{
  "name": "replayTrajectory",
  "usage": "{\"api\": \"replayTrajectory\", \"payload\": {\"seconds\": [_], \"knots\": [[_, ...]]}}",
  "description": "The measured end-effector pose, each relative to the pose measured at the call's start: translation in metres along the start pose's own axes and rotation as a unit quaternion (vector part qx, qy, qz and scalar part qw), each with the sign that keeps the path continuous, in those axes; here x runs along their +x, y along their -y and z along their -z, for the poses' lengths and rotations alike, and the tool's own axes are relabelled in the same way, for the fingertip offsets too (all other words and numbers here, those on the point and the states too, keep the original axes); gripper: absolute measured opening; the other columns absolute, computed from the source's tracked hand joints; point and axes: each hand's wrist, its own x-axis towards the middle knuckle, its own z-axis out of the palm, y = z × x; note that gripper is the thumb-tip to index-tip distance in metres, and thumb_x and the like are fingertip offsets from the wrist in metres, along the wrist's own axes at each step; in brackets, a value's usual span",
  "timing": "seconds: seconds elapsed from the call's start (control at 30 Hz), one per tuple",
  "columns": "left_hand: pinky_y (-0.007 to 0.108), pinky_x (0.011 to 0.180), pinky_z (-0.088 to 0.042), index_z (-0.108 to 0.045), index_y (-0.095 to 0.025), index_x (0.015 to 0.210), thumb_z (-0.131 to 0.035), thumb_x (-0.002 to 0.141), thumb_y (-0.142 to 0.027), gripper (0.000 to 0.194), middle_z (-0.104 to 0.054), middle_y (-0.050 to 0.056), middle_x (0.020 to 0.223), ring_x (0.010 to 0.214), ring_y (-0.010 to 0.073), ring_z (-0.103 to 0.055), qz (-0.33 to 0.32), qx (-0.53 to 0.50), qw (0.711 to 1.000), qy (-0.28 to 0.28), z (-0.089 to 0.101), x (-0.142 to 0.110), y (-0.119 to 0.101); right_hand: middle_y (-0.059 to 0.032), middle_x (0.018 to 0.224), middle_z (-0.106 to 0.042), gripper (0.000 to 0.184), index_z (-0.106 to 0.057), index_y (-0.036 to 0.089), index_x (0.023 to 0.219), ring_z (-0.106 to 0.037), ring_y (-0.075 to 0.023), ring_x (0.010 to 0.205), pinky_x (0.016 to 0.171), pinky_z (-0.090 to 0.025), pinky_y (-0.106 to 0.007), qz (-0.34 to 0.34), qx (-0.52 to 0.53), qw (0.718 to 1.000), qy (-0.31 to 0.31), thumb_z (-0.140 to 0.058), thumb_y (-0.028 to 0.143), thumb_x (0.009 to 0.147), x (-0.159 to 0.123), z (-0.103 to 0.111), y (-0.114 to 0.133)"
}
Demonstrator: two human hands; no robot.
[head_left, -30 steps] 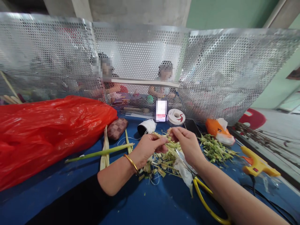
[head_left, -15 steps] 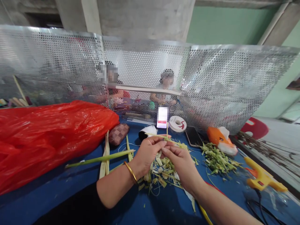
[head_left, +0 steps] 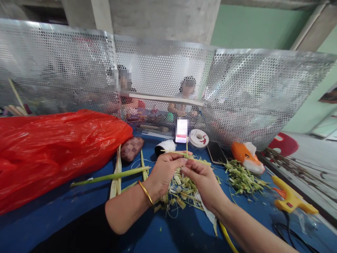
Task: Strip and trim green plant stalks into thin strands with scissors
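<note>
My left hand (head_left: 167, 172), with a gold bangle at the wrist, pinches thin pale-green leaf strips (head_left: 187, 147) between thumb and fingers. Fingertips of my right hand (head_left: 202, 175) are closed on the same strips, right beside the left thumb. One strip stands upright from the pinch; others stick out to the left and right. Where they cross is partly hidden by my fingers. Below both hands lies a heap of leaf scraps (head_left: 181, 202) with loose threads. A long green leaf stalk (head_left: 113, 175) rests to the left, across a pale dry leaf (head_left: 115, 188).
At left spreads a red plastic bag (head_left: 60, 144), next to a checkered pouch (head_left: 132, 149). Behind my hands are a thread spool (head_left: 165, 147), a ribbon roll (head_left: 198, 138), a lit phone (head_left: 182, 130) and a dark phone (head_left: 216, 152). Rightward lie green scraps (head_left: 242, 179), tissues (head_left: 246, 156) and a yellow glue gun (head_left: 291, 196).
Both hands stay together on the leaf strips. More of the strip beyond my right fingers shows now. The whole view has shifted slightly.
</note>
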Motion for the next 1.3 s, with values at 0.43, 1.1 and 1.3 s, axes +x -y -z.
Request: {"api": "replayTrajectory", "payload": {"seconds": [0.43,1.1,1.3], "knots": [[0.027,0.075,-0.043,-0.076,-0.015,0.083,-0.069,0.062,-0.012,0.021,-0.072,0.006,0.077,0.077,0.0165,-0.062,0.037,-0.028,0.999,-0.028,0.002,0.001,0.0,0.0044,0.059,-0.046,0.021,-0.054,0.018,0.059,-0.038,-0.0109,0.059,0.059,-0.033,-0.025,0.051,-0.122,0.991,0.028,-0.064,0.026,0.075,0.002,0.005,-0.004],[0.026,0.069,-0.041,-0.073,-0.013,0.078,-0.072,0.069,-0.027,0.017,-0.064,0.002,0.064,0.067,0.0134,-0.057,0.011,0.039,0.999,-0.002,0.007,0.006,0.003,0.0018,0.055,-0.049,0.036,-0.052,0.019,0.053,-0.046,-0.0125,0.057,0.06,-0.036,-0.027,0.114,-0.196,0.971,-0.072,-0.053,0.033,0.087,0.007,0.016,0.015],[0.024,0.062,-0.04,-0.071,-0.012,0.072,-0.069,0.072,-0.03,0.018,-0.058,0.0,0.057,0.057,0.0102,-0.05,0.018,0.042,0.998,-0.032,0.004,0.006,0.009,0.0031,0.052,-0.038,0.037,-0.039,0.021,0.051,-0.036,-0.0123,0.052,0.053,-0.029,-0.028,0.182,-0.319,0.929,-0.046,-0.048,0.025,0.087,0.0,0.012,0.009]]}}
